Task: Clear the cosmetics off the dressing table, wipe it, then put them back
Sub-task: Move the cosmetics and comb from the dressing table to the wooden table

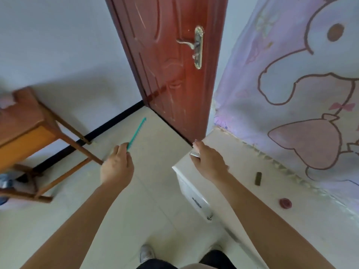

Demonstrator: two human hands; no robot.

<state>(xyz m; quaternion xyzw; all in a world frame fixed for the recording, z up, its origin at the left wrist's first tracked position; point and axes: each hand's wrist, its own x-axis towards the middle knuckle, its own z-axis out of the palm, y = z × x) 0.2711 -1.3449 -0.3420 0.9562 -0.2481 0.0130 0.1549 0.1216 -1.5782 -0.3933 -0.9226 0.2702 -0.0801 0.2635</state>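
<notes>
A small silver item [194,154], mostly hidden and hard to identify, is gripped in the right hand [208,164] above the white bench's [242,158] corner, while a slim teal comb [137,131] is pinched in the left hand [116,166] over the floor, with a dark tube [258,178] and a red round piece [285,203] seen lying on the bench.

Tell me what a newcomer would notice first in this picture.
The red-brown door with its brass handle stands at top centre, beside a pastel cartoon curtain filling the right. Below, the left hand grips a teal comb over the floor, while the right hand holds a small silver object at the corner of the white dressing table.
</notes>
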